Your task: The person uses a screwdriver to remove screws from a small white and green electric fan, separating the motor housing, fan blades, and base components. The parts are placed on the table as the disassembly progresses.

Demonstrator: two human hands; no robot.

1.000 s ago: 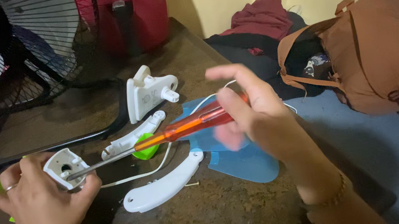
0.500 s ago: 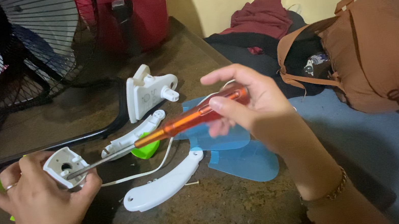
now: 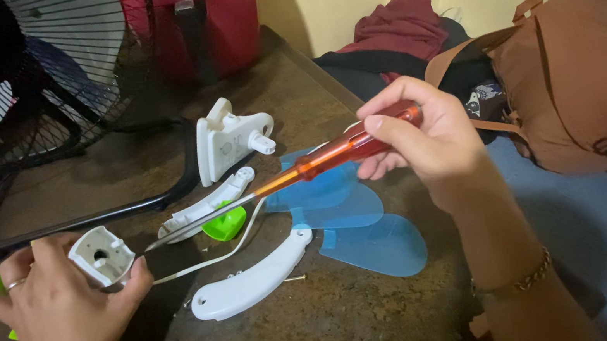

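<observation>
Your left hand [image 3: 57,316], at about 8 o'clock in the view, has its grip curled around a small white plastic housing [image 3: 102,257], thumb on its right edge and fingers behind it, with the open face and its round hole turned up toward you. Your right hand [image 3: 424,139], at about 2 o'clock, pinches the orange handle of a screwdriver [image 3: 303,169] between thumb and fingers. The metal shaft slants down toward 8 o'clock, and its tip hangs just right of the housing, apart from it.

On the brown table [image 3: 316,325] between your hands lie a curved white cover [image 3: 251,280], a second curved white piece [image 3: 203,207] with a green part [image 3: 226,224] beside it, a white bracket [image 3: 225,140], and blue translucent blades [image 3: 358,226]. A small screw [image 3: 294,278] rests just beside the cover. A fan [image 3: 11,84] stands at 10 o'clock, and a brown bag [image 3: 573,80] lies at 3 o'clock.
</observation>
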